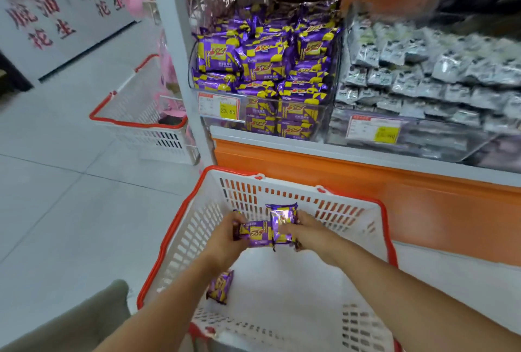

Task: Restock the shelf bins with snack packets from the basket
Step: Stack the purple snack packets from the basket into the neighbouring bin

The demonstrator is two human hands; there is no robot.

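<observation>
Left hand, right hand, forearms all bare; olive-grey fabric lower left, possibly trouser knee.

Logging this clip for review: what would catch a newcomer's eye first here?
The left hand and right hand grip shiny purple-and-yellow snack packets in the white slotted plastic basket with a red rim, bottom centre. Above it, a clear plastic shelf bin heaped with matching packets sits left of a bin of grey packets.

grip: left hand, right hand on 2 held packets over basket | loose packet in basket, behind-left of grip | shelf bin beyond grip | spare basket far left
</observation>
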